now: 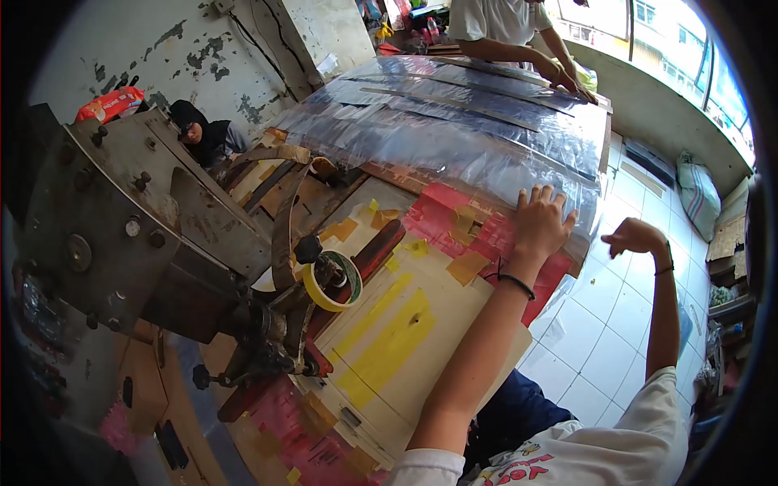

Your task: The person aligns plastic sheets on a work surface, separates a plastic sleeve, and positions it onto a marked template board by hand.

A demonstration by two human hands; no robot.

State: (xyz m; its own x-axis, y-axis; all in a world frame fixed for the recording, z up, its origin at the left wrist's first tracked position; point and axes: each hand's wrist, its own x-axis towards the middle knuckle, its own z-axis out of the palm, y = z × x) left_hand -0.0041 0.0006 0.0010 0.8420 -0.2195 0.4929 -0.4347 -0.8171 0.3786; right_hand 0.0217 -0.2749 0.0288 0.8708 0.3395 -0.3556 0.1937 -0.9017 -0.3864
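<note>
My left hand point(543, 220) lies with fingers spread on the near right corner of the clear plastic sheets point(454, 146) that cover the table. A dark band circles that wrist. Below my left forearm is a cream board point(405, 324) with yellow tape strips, beside red sheeting point(442, 217) patched with brown tape. My right hand point(636, 236) is raised in the air above the tiled floor, apart from the table. Its fingers are loosely bent and I see nothing in them. Several long dark strips point(454, 105) lie across the plastic.
A heavy metal machine point(121, 211) fills the left side, with a roll of yellow tape point(312, 283) hanging on its knob. Across the table a person in a white shirt point(494, 24) leans on the far edge. Another person point(207, 134) sits behind the machine. A sack point(698, 194) stands at right.
</note>
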